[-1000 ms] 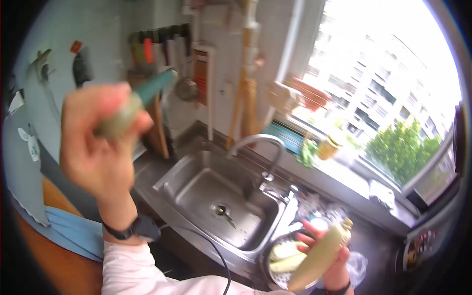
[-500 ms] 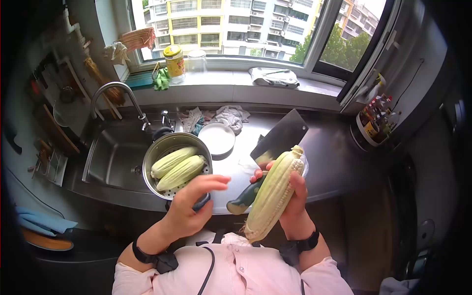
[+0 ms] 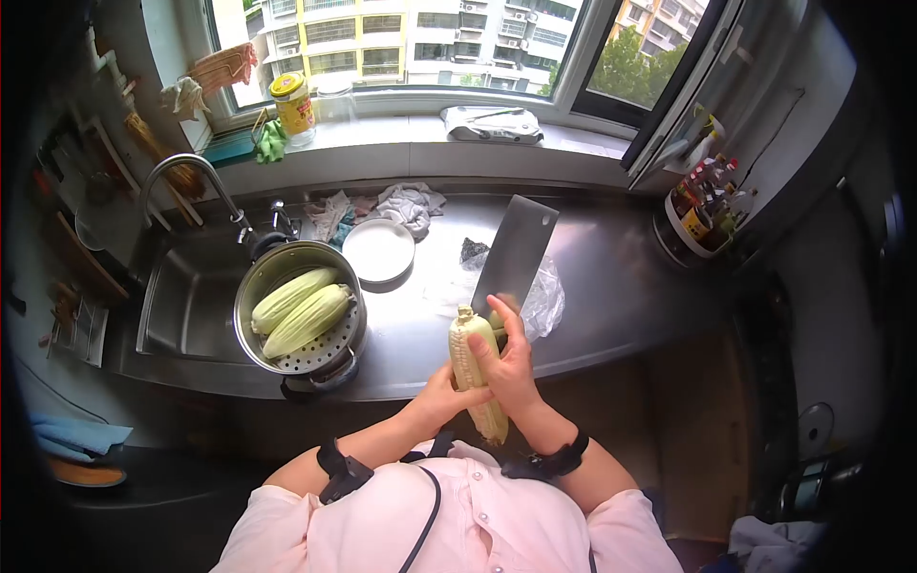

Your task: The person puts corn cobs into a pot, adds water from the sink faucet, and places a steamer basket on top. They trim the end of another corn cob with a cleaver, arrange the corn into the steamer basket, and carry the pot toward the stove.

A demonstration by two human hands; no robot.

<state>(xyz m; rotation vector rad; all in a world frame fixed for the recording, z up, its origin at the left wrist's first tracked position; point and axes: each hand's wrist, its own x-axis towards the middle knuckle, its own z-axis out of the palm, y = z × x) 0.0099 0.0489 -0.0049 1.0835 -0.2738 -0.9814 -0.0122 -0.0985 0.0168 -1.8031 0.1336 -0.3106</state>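
An ear of corn (image 3: 460, 353) stands almost upright before my chest, with pale kernels showing along one side. My left hand (image 3: 435, 399) grips its lower part, thumb across the front. My right hand (image 3: 516, 372) holds it from the right, its thumb pressed on the kernels and index finger stretched upward. Just beyond that finger is a dark cleaver blade (image 3: 518, 248). Its near end is hidden behind my right hand and the corn, so I cannot tell whether that hand also holds it. A steamer pot (image 3: 246, 334) at the left holds two more ears of corn (image 3: 306, 320).
A white plate (image 3: 379, 250) and crumpled cloths (image 3: 411, 208) are behind the pot. The sink (image 3: 181, 296) lies at the left. A clear plastic bag (image 3: 544, 301) sits by the blade. Bottles (image 3: 707, 210) stand in a rack at the right.
My left hand has moved from beside the pot onto the corn. The ear is more upright and further left. The blade points more straight away, and a dark green piece below it is hidden now.
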